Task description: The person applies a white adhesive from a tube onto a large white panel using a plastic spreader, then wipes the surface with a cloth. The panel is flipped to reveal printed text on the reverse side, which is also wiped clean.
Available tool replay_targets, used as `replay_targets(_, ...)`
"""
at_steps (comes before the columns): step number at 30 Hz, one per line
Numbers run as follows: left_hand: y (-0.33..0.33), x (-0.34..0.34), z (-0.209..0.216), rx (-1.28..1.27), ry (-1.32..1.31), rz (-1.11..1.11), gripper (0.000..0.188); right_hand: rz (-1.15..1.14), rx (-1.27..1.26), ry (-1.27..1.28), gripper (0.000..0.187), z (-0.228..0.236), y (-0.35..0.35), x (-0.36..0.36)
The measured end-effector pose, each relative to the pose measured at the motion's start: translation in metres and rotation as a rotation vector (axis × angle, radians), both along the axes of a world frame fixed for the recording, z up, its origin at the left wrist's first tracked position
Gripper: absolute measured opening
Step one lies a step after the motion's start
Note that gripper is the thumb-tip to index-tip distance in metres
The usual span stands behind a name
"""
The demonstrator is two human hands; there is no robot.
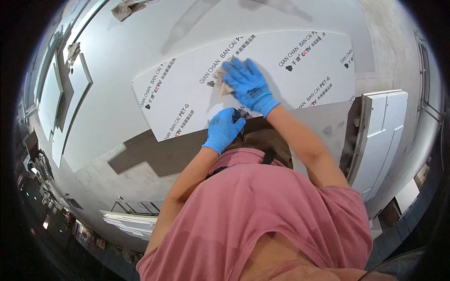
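A long white panel (187,79) with printed film lies on a larger pale work surface, its near edge toward my body. My right hand (251,85), in a blue glove, presses a crumpled beige cloth (222,82) against the middle of the panel. Part of the cloth is hidden beneath the fingers. At the panel's near edge is my left hand (223,128), also blue-gloved, with its fingers curled. Something small and dark shows by those fingertips, too covered to name.
White panels (384,126) stand stacked to the right. More boards (75,100) rest at the far left, with a crumpled rag (73,52) beside them. Another rag (123,11) lies at the far edge. White boards (129,222) are piled low on the left.
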State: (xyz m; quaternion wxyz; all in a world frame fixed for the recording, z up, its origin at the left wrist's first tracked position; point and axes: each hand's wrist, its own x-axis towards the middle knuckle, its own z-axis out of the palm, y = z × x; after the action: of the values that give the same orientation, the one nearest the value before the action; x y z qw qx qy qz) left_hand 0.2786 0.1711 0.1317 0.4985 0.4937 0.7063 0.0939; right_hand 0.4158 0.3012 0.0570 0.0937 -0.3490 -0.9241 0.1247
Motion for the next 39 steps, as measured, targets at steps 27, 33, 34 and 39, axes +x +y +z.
replay_targets(27, -0.001, -0.006, -0.023, 0.037, 0.089, -0.083, 0.028, -0.178, -0.003, 0.040, 0.056, 0.018, -0.047, 0.059)
replay_targets(33, 0.009, 0.003, -0.009, 0.002, 0.176, -0.141, 0.029, -0.235, 0.047, 0.134, 0.052, -0.004, 0.014, -0.049)
replay_targets(34, 0.008, 0.001, -0.010, 0.003, 0.150, -0.135, 0.029, -0.171, -0.003, 0.072, 0.056, 0.007, 0.024, -0.069)
replay_targets(39, 0.041, -0.008, -0.017, 0.199, 0.204, -0.057, 0.025, -0.099, 0.098, 0.052, 0.058, -0.017, 0.057, -0.037)
